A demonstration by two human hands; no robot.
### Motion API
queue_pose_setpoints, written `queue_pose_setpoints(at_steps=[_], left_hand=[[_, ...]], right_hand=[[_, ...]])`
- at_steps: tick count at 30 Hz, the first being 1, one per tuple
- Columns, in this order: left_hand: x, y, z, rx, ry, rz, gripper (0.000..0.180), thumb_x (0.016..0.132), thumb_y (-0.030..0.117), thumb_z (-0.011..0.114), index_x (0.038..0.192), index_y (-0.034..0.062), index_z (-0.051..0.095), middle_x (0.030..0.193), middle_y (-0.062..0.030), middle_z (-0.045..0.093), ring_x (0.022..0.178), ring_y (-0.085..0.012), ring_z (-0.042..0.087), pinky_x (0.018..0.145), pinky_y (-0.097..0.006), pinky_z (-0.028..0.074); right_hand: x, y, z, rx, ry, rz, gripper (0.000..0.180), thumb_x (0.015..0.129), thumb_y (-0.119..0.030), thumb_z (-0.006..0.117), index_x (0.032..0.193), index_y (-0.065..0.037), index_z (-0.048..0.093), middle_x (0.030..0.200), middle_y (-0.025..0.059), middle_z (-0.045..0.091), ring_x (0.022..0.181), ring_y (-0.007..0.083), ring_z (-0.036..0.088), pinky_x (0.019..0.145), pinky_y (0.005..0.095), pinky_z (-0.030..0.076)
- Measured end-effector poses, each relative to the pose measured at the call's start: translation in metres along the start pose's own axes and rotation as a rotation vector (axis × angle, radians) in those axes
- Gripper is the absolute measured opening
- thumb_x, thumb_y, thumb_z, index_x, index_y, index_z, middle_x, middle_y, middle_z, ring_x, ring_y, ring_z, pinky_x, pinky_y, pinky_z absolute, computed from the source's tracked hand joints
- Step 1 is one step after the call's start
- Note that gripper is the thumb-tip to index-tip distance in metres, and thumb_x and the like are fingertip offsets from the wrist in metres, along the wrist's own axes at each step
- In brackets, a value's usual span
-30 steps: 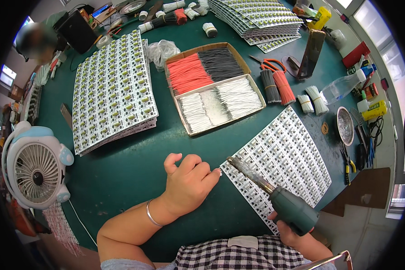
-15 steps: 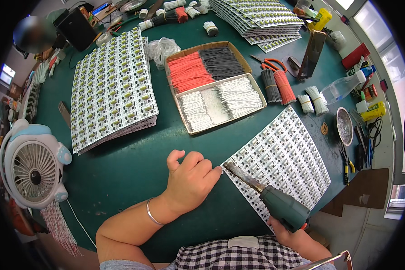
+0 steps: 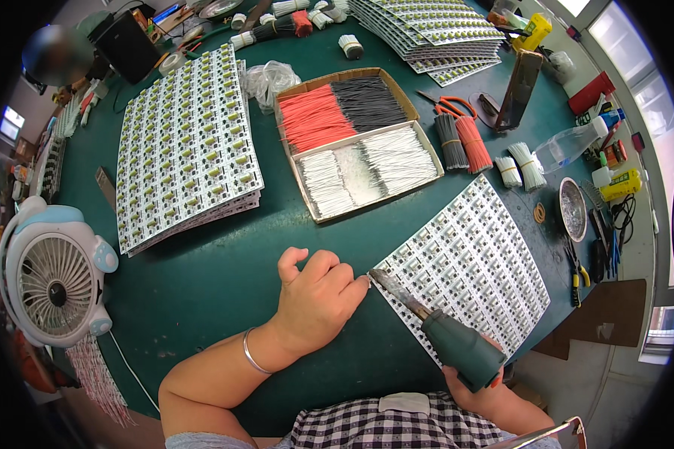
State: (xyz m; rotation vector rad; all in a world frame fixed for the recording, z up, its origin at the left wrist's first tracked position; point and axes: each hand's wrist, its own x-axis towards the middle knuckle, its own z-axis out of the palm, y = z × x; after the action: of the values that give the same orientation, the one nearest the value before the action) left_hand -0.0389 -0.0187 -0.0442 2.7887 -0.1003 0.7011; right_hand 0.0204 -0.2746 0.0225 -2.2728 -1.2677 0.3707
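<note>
- Green tabletop (image 3: 202,299) spreads beneath both hands.
- White circuit-board sheet (image 3: 472,254) lies front right; a nudge from the soldering iron (image 3: 457,344) could shift it, or a slipping tip could burn the left hand (image 3: 314,303).
- Two-part cardboard box (image 3: 382,199): red wires (image 3: 318,120) and black wires (image 3: 367,105) behind, white wires (image 3: 404,161) in front.
- Right hand (image 3: 458,387) grips the soldering iron.
- Left hand is curled, thumb and finger at the sheet's corner; any pinch cannot be told.
- Metal bowl (image 3: 562,203): contents unclear.

In the right hand (image 3: 478,398), the dark green, tapered plastic handle (image 3: 464,352) looks smooth; ahead of that grip, the grey-brown metal rod (image 3: 401,289) looks rough. Left of it, the thin silver metal bracelet (image 3: 252,355) is glossy; below, black-and-white checked cloth (image 3: 445,430) looks matt.
</note>
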Motion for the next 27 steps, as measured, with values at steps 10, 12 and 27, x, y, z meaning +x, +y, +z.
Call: queue_pose_setpoints(at_steps=[10, 12, 27], left_hand=[[0.001, 0.000, 0.000, 0.003, -0.011, -0.003, 0.007, 0.069, 0.014, 0.072, 0.073, 0.0166, 0.066, 0.068, 0.0051, 0.049, 0.078, -0.0151, 0.050, 0.083, -0.045, 0.027], [0.001, 0.000, -0.001, 0.005, -0.019, -0.004, 0.008, 0.069, 0.014, 0.072, 0.074, 0.0167, 0.066, 0.068, 0.0052, 0.049, 0.078, -0.0150, 0.051, 0.083, -0.045, 0.027], [-0.001, 0.006, -0.002, 0.021, 0.026, 0.031, 0.014, 0.068, 0.010, 0.070, 0.080, 0.0163, 0.068, 0.067, 0.0061, 0.048, 0.075, -0.0130, 0.051, 0.084, -0.042, 0.025]], right_hand=[[-0.028, 0.013, 0.012, 0.361, 0.095, 0.172, 0.023, 0.075, -0.005, 0.062, 0.098, -0.005, 0.063, 0.087, 0.0085, 0.064, 0.068, 0.0226, 0.064, 0.061, 0.0324, 0.051], [-0.031, 0.015, 0.012, 0.501, 0.155, 0.241, 0.022, 0.077, -0.004, 0.061, 0.099, -0.003, 0.063, 0.088, 0.0094, 0.065, 0.066, 0.0207, 0.065, 0.061, 0.0315, 0.051], [-0.046, 0.024, 0.024, 0.421, 0.094, 0.319, 0.022, 0.069, -0.004, 0.065, 0.091, -0.005, 0.066, 0.087, 0.0102, 0.066, 0.076, 0.0290, 0.064, 0.068, 0.0373, 0.050]])
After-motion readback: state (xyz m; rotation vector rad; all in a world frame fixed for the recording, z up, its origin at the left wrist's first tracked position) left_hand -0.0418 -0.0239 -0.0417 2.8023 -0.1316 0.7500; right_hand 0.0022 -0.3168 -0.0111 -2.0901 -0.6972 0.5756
